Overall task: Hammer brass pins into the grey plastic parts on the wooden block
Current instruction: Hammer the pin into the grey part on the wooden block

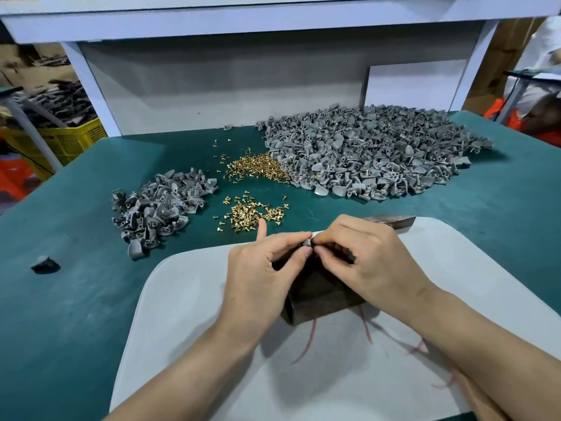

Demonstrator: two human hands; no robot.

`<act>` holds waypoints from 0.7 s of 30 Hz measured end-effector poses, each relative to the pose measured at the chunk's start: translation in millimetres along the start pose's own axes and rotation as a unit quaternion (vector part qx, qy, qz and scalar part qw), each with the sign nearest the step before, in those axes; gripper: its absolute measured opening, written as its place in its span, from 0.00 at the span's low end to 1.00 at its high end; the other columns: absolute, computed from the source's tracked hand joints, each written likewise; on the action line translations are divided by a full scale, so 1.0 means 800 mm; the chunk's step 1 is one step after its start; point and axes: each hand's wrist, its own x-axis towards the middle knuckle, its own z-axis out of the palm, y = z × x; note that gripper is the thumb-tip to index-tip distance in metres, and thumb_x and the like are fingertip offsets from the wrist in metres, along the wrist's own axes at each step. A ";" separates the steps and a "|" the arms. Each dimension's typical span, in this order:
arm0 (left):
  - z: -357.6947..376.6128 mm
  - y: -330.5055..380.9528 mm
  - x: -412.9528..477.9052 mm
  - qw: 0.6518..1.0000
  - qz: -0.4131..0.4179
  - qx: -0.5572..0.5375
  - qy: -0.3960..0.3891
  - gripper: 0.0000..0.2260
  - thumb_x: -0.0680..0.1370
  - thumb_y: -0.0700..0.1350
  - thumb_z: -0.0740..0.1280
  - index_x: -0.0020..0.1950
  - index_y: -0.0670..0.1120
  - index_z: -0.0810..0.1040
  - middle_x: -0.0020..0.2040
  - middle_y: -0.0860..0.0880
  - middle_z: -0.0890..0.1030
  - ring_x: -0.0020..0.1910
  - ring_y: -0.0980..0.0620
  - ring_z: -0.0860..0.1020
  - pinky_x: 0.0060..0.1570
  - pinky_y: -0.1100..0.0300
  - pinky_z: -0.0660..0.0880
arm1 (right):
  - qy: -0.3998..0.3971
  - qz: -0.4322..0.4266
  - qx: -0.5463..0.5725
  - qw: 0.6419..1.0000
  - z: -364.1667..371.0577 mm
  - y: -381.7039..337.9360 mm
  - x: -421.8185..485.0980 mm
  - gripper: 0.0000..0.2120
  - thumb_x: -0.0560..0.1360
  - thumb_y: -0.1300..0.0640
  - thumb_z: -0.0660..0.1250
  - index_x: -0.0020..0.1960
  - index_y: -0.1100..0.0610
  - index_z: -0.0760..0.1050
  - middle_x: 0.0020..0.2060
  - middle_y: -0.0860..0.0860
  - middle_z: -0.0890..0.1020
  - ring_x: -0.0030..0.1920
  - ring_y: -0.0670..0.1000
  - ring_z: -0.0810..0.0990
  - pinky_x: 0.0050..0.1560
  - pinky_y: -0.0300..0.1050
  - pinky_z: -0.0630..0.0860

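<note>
left hand (pixel 261 278) and right hand (pixel 367 259) meet over the wooden block (pixel 318 296), both pinching a small grey part (pixel 307 242). loose brass pins (pixel 249 214) lie at 12 o'clock of the block.

We see a green desk (pixel 76 299) carrying a pale grey mat (pixel 188 299) at its near edge, with red threads (pixel 309 338) lying on the mat. A white shelf frame (pixel 243 22) spans the back, and a white panel (pixel 413 86) stands against its backboard. Left of the desk sits a yellow crate (pixel 73 141). At far right is a person's white sleeve (pixel 543 50).
</note>
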 end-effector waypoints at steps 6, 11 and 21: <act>0.000 -0.008 -0.002 1.000 0.014 -0.002 -0.004 0.12 0.72 0.36 0.72 0.49 0.52 0.83 0.45 0.65 0.83 0.40 0.60 0.83 0.75 0.52 0.54 | -0.021 -0.008 0.002 1.000 -0.002 0.000 0.005 0.04 0.70 0.64 0.68 0.38 0.63 0.79 0.32 0.45 0.70 0.32 0.43 0.66 0.37 0.32 0.62; -0.001 -0.006 -0.002 0.999 0.023 0.014 -0.022 0.07 0.73 0.36 0.71 0.49 0.44 0.85 0.48 0.59 0.83 0.40 0.57 0.83 0.75 0.49 0.52 | -0.050 -0.005 0.015 0.999 -0.006 0.001 0.008 0.05 0.70 0.63 0.67 0.37 0.63 0.78 0.31 0.49 0.73 0.32 0.44 0.67 0.35 0.39 0.66; 0.000 -0.004 0.000 0.999 0.030 0.016 -0.026 0.08 0.73 0.39 0.69 0.50 0.45 0.84 0.49 0.60 0.82 0.39 0.61 0.82 0.75 0.46 0.51 | -0.093 0.048 0.028 0.994 -0.008 0.009 0.010 0.05 0.73 0.54 0.64 0.40 0.53 0.77 0.35 0.42 0.74 0.37 0.48 0.73 0.36 0.58 0.75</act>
